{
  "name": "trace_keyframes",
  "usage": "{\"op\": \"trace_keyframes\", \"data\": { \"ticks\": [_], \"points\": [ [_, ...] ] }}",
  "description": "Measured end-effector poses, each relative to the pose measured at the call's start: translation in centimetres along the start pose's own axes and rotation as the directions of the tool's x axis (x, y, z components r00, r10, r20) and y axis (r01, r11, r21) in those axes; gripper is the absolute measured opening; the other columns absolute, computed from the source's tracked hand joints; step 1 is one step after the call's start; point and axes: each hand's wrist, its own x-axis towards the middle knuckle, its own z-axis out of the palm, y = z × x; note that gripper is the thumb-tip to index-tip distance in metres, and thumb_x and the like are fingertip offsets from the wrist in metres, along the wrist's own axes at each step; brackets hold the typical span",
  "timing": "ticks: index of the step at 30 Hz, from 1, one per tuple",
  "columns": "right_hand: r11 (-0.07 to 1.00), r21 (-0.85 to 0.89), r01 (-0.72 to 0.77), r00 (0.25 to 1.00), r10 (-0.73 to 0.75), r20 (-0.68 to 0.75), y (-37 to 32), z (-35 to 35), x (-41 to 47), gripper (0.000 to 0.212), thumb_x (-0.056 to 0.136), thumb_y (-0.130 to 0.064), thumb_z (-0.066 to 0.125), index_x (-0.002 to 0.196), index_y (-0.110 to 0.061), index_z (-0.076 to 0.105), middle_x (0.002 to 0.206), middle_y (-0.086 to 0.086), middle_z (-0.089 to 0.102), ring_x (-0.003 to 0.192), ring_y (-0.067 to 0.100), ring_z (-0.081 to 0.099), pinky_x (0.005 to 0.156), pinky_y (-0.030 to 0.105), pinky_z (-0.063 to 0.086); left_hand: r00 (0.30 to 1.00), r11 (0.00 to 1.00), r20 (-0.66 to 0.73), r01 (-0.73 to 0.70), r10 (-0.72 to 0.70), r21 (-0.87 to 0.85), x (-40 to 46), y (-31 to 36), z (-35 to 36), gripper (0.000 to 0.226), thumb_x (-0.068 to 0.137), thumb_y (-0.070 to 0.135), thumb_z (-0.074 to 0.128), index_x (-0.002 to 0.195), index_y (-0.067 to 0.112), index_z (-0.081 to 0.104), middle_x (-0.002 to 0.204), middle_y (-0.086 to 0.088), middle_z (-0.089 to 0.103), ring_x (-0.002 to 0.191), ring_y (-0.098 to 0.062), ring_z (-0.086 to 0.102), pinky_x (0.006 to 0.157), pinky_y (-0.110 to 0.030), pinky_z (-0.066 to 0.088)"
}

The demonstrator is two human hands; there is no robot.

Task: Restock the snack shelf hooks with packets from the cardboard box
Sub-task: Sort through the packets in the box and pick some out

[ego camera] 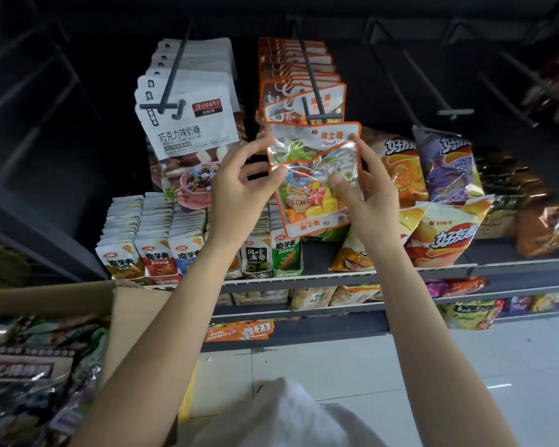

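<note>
Up close, a dark store shelf (346,279) is filling most of the view, its metal hooks (310,69) jutting forward above rows of stacked snacks. At lower left, an open cardboard box (133,314) is sitting beside the person, holding a jumble of wrapped packets (29,375) that are too blurred to read. White chocolate-candy bags (191,117) are hanging in a row on the left hook, and orange-edged candy bags (300,82) are hanging packed along the hook beside it. Yellow and purple chip bags (446,175) are leaning on the shelf to the right, while small white snack cartons (162,240) are standing in tight rows below the white bags. The person is holding 1 orange-edged packet (317,179) up just below the tip of the second hook, its top edge near the hook's crossbar; whether it is touching the hook cannot be told. The left hand (239,191) is pinching the packet's left edge, thumb on the front and fingers curled behind. The right hand (365,188) is gripping the right edge, thumb pressing on the clear front and fingers wrapping the side. A white garment (278,414) is showing at bottom center above pale floor tiles (465,366).
</note>
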Motion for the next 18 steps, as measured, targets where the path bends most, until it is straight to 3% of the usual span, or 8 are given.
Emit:
{"op": "trace_keyframes", "data": {
  "ticks": [5, 8, 15, 18],
  "points": [
    [1.0, -0.007, -0.005, 0.999, 0.005, 0.036, -0.1, 0.1, 1.2, 0.051, 0.09, -0.031, 0.062, 0.136, -0.042, 0.045, 0.138, -0.001, 0.054, 0.129, 0.021, 0.05, 0.102, 0.054, 0.043, 0.999, 0.999, -0.026, -0.021, 0.022, 0.031, 0.6, -0.4, 0.3, 0.038, 0.085, 0.009, 0.07, 0.121, 0.015, 0.06, 0.119, 0.005, 0.056, 0.095, -0.003, 0.063, 0.077, -0.014, 0.05],
    [1.0, -0.001, 0.0, 0.999, 0.0, 0.042, 0.0, 0.1, 1.4, 0.05, 0.09, -0.03, 0.062, 0.136, -0.044, 0.045, 0.138, 0.0, 0.055, 0.128, 0.022, 0.051, 0.102, 0.054, 0.043, 0.997, 0.998, -0.041, -0.058, 0.059, 0.039, 0.7, -0.5, 0.4, 0.038, 0.085, 0.008, 0.069, 0.121, 0.015, 0.059, 0.12, 0.0, 0.056, 0.094, -0.001, 0.062, 0.076, -0.012, 0.05],
    [1.0, 0.022, 0.002, 0.999, -0.003, 0.034, 0.9, 0.2, 0.9, 0.053, 0.093, -0.027, 0.061, 0.142, -0.03, 0.042, 0.142, 0.001, 0.051, 0.133, 0.023, 0.046, 0.104, 0.054, 0.042, 0.993, 0.994, -0.066, -0.098, 0.1, 0.04, 0.5, -1.4, 0.7, 0.037, 0.086, 0.008, 0.069, 0.12, 0.017, 0.058, 0.115, -0.002, 0.055, 0.09, 0.003, 0.058, 0.076, -0.012, 0.049],
    [1.0, -0.022, -0.002, 1.0, 0.003, 0.012, 0.6, 0.6, 1.8, 0.051, 0.092, -0.022, 0.062, 0.14, -0.03, 0.044, 0.131, -0.006, 0.059, 0.12, 0.014, 0.057, 0.097, 0.047, 0.05, 0.994, 0.987, -0.029, -0.101, 0.106, 0.124, 1.9, -1.7, 0.8, 0.035, 0.092, 0.013, 0.062, 0.127, 0.014, 0.057, 0.121, -0.008, 0.052, 0.096, 0.002, 0.055, 0.08, -0.008, 0.046]
  ]
}}
